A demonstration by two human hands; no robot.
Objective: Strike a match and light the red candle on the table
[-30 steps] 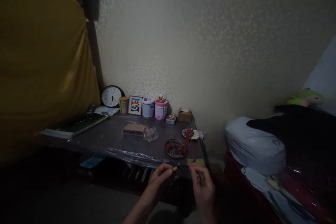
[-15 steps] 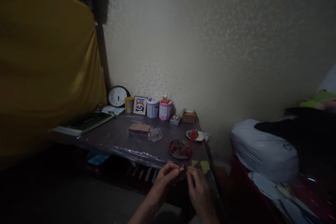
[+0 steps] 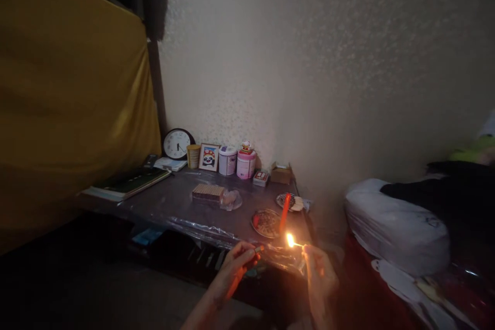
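Hands low in the frame's centre: right hand (image 3: 319, 273) pinching a lit match (image 3: 294, 243), flame up at its far tip; left hand (image 3: 237, 263) closed around a matchbox (image 3: 258, 250). Red candle (image 3: 284, 212) standing just above the flame on a dish (image 3: 266, 223) at the surface (image 3: 174, 201) edge. Best kept level or tip slightly raised, away from fingers, moved slowly to spare the flame, clear of the plastic sheet.

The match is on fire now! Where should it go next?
Probably up to the tip of the red candle, just above the flame. The right hand holds the lit match right below it, and the left hand holds the matchbox away.
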